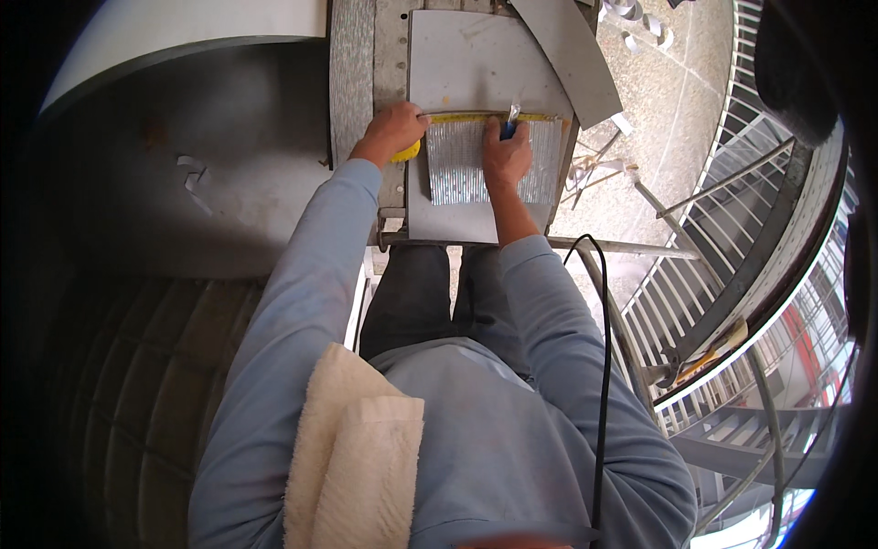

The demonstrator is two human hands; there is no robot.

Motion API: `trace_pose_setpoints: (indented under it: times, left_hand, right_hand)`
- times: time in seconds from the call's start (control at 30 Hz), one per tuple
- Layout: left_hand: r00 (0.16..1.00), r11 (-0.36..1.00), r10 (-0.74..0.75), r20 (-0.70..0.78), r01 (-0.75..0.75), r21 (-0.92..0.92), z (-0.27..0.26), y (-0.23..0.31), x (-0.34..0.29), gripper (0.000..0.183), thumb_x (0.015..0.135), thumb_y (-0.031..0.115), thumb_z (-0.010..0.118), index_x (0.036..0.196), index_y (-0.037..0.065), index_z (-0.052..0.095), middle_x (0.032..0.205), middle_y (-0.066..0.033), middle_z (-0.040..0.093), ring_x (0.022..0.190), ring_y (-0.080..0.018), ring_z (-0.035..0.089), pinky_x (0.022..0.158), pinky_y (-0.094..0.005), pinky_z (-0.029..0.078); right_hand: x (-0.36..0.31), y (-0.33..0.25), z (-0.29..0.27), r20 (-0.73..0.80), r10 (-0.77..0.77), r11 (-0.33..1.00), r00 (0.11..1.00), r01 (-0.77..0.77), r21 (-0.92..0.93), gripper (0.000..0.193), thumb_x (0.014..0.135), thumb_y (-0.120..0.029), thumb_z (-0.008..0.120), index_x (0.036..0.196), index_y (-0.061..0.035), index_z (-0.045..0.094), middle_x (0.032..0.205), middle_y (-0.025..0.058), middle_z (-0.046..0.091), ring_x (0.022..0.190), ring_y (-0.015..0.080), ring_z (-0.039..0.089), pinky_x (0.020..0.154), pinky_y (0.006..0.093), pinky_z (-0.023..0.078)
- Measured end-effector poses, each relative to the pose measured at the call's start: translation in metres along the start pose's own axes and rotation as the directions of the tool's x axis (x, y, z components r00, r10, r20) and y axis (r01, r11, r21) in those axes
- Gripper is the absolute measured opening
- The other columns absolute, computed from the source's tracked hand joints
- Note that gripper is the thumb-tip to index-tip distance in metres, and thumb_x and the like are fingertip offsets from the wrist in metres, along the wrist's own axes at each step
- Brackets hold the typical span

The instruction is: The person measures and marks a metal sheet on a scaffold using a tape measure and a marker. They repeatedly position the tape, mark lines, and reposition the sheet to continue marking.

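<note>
A piece of silvery ribbed sheet (455,174) lies on a pale flat board (457,69) in front of me. The drawn-out yellow blade of a tape measure (457,117) runs along its far edge. My left hand (391,133) is closed on the tape measure at the sheet's left corner, and part of its yellow case shows below the fingers. Over the right part of the sheet, my right hand (508,160) is closed around a blue-handled cutter knife (508,129) whose tip reaches past the tape. The fingers of that hand rest at the tape's edge.
A curved grey sheet piece (576,69) overlaps the board's far right. Left of the board runs a metal plank with holes (391,73). White offcuts (631,14) lie on the floor at far right. A black cable (604,366) hangs by my right arm, near railings (704,229).
</note>
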State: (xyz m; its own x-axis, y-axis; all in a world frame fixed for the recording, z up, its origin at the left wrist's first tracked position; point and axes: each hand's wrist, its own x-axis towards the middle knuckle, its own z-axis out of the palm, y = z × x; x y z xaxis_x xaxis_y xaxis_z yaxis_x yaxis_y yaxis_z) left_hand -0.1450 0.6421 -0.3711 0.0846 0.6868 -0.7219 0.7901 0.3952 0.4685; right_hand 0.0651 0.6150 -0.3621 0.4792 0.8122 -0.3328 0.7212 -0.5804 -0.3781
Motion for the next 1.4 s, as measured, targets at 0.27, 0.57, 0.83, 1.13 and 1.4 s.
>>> trace_pose_setpoints:
  times: [0.27,0.57,0.83,1.13,1.4]
  left_hand:
    - [1.0,1.0,-0.014,-0.013,0.014,0.015,-0.0006,-0.0017,0.007,0.04,0.097,0.037,0.063,0.105,-0.001,0.074,0.105,-0.0267,0.072,0.101,-0.0443,0.069,0.091,-0.0494,0.054]
    - [0.999,0.999,0.028,-0.026,-0.027,0.038,-0.0013,-0.0042,0.0064,0.04,0.096,0.037,0.064,0.103,-0.002,0.074,0.101,-0.0271,0.071,0.098,-0.0454,0.068,0.088,-0.0491,0.053]
    - [1.0,0.999,0.02,-0.017,-0.019,0.031,-0.0022,-0.0041,0.0046,0.041,0.097,0.037,0.063,0.107,-0.001,0.073,0.107,-0.0272,0.071,0.103,-0.0451,0.068,0.091,-0.0494,0.053]
    - [1.0,0.999,0.023,-0.005,-0.022,0.027,-0.0024,-0.0035,0.0057,0.041,0.096,0.036,0.063,0.108,-0.002,0.073,0.108,-0.0277,0.071,0.103,-0.0453,0.068,0.093,-0.0494,0.053]
    - [1.0,0.999,-0.004,0.002,0.004,0.044,-0.0037,0.001,0.0047,0.04,0.095,0.035,0.062,0.11,0.001,0.075,0.114,-0.0264,0.072,0.108,-0.0427,0.069,0.096,-0.0495,0.053]
  right_hand:
    - [0.0041,-0.0053,-0.0009,0.022,0.033,0.999,0.999,-0.034,0.036,0.044,0.088,-0.047,0.074,0.103,-0.0068,0.064,0.089,0.0194,0.072,0.084,0.0455,0.071,0.077,0.0552,0.053]
    - [0.0022,-0.0095,-0.0056,0.06,0.047,0.998,0.997,-0.049,0.026,0.043,0.088,-0.046,0.073,0.102,-0.0058,0.063,0.091,0.0203,0.072,0.085,0.0455,0.07,0.079,0.0541,0.053]
    - [0.0012,-0.007,-0.0036,0.036,0.03,0.997,0.999,-0.033,0.077,0.044,0.088,-0.046,0.072,0.103,-0.0059,0.064,0.09,0.0216,0.072,0.086,0.0462,0.07,0.079,0.0545,0.053]
    - [0.0021,-0.0072,-0.0025,0.026,0.029,0.997,0.999,-0.031,0.064,0.043,0.087,-0.046,0.072,0.096,-0.0059,0.062,0.088,0.0212,0.071,0.084,0.0466,0.069,0.078,0.0565,0.052]
    - [0.0023,-0.0085,-0.0022,0.011,0.019,0.997,1.0,-0.02,0.081,0.042,0.088,-0.047,0.071,0.094,-0.0068,0.062,0.087,0.0209,0.071,0.083,0.0462,0.069,0.077,0.0563,0.051]
